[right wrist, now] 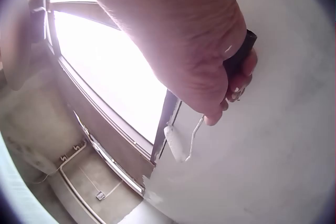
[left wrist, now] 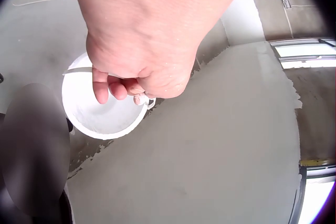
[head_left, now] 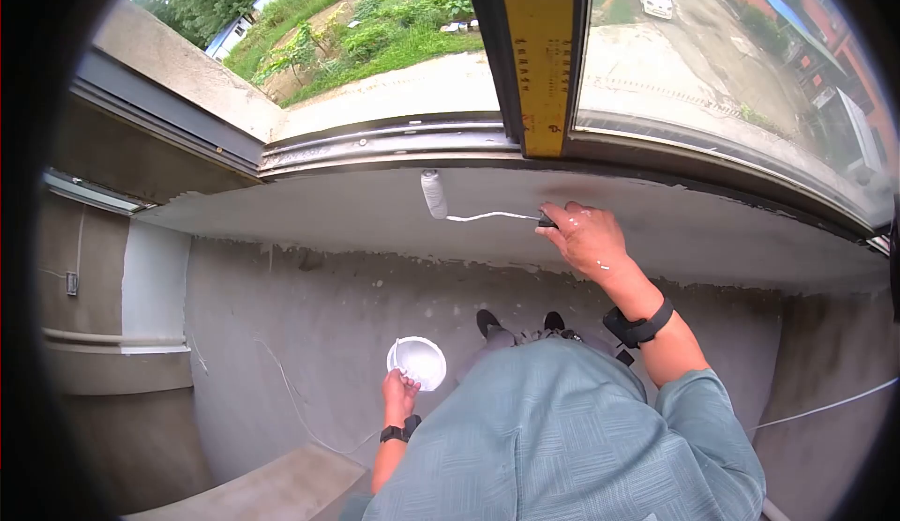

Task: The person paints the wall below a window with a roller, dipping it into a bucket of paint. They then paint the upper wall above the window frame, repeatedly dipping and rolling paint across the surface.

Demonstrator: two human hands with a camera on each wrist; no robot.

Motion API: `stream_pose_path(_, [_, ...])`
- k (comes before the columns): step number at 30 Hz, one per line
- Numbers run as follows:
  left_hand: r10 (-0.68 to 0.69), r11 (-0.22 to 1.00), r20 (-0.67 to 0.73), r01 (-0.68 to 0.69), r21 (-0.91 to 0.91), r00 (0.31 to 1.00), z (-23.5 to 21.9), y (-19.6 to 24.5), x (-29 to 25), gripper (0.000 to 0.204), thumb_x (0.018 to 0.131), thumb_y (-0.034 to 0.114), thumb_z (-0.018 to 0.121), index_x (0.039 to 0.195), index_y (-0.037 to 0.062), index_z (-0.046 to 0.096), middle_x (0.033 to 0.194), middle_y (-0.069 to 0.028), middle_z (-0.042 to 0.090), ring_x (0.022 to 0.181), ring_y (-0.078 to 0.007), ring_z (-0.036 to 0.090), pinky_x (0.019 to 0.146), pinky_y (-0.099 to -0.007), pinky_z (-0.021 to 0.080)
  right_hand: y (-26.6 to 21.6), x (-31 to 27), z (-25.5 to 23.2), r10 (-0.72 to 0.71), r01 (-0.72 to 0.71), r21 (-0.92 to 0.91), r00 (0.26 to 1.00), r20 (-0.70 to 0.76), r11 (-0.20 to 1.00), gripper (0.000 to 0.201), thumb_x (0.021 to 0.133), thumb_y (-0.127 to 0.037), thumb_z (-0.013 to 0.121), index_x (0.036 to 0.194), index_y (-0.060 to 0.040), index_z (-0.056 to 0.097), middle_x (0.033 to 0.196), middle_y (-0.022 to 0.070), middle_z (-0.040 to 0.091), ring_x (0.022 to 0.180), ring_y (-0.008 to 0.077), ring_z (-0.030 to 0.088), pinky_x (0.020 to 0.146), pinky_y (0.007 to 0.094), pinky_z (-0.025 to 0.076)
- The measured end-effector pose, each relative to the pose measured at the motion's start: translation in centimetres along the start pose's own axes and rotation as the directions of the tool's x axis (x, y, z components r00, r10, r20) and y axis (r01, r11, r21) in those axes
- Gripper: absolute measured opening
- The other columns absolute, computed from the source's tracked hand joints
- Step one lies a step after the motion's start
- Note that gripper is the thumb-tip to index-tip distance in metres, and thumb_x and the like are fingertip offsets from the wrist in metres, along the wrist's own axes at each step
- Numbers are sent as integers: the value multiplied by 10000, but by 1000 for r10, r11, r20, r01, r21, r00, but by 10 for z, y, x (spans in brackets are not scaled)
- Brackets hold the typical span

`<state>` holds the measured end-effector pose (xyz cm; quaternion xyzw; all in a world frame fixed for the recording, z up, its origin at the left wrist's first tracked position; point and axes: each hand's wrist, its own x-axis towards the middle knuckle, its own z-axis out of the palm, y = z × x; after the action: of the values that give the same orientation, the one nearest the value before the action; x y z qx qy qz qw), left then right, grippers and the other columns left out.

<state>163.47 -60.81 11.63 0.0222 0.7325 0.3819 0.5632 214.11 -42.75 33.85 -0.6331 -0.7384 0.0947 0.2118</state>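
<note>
The right arm reaches forward and up, nearly straight, a dark band at the wrist; the right hand [head_left: 589,238] is closed in a fist, fingers [right wrist: 247,69] curled with the thumb side toward the left. The left arm hangs low, bent at the elbow, and the left hand [head_left: 400,395] has its fingers [left wrist: 101,88] curled downward, a dark band at its wrist too.

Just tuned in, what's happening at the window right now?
A person stands at the window sill. The right hand grips a small paint roller by its dark handle, the roller head lying on the sill close to the window frame. The left hand, held low, holds a white bucket by its wire handle.
</note>
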Motion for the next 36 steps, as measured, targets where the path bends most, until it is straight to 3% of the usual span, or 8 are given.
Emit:
stream_pose_path(9, [-32,996,34,29,79,999,47,-18,-29,128,986,187,501,976,68,547,691,-6,466,625,-150,497,639,-390,536,95,-83,-66,152,-162,-137,985,-80,977,356,885,-457,732,931,-106,703,778,105,681,700,361,672,605,467,535])
stream_pose_path(10, [-37,996,34,34,83,999,49,-20,-30,127,986,185,502,974,67,547,689,-6,464,626,-150,496,640,-392,536,104,-92,-72,148,-165,-164,983,-110,972,389,872,-471,746,840,-89,684,737,103,674,675,360,666,585,458,527])
stream_pose_path(19, [-77,983,92,60,174,993,61,-8,-9,121,983,176,503,989,65,549,732,-21,482,644,-156,503,648,-404,532,153,-168,-131,268,-321,-365,945,-188,874,468,859,-473,764,730,-59,587,689,129,647,643,377,641,566,452,509])
stream_pose_path(26, [-51,980,179,14,200,983,65,-1,0,118,969,176,505,993,72,556,735,-13,483,665,-157,518,654,-398,530,134,-185,-136,317,-358,-381,933,-168,852,482,887,-487,730,737,-54,580,675,138,645,640,387,639,575,462,503])
stream_pose_path(31, [-65,974,189,21,225,980,66,1,9,122,970,180,501,988,73,555,735,-11,483,661,-153,516,651,-388,530,99,-158,-133,312,-336,-378,942,-124,863,505,911,-512,697,738,-50,586,674,142,653,651,388,647,603,470,508])
stream_pose_path(36, [-70,977,187,29,213,980,54,-11,10,123,967,182,504,995,71,551,736,-17,482,654,-154,513,632,-393,528,105,-170,-149,366,-372,-450,925,-104,812,510,915,-500,697,734,-40,572,676,172,649,676,411,647,619,486,512])
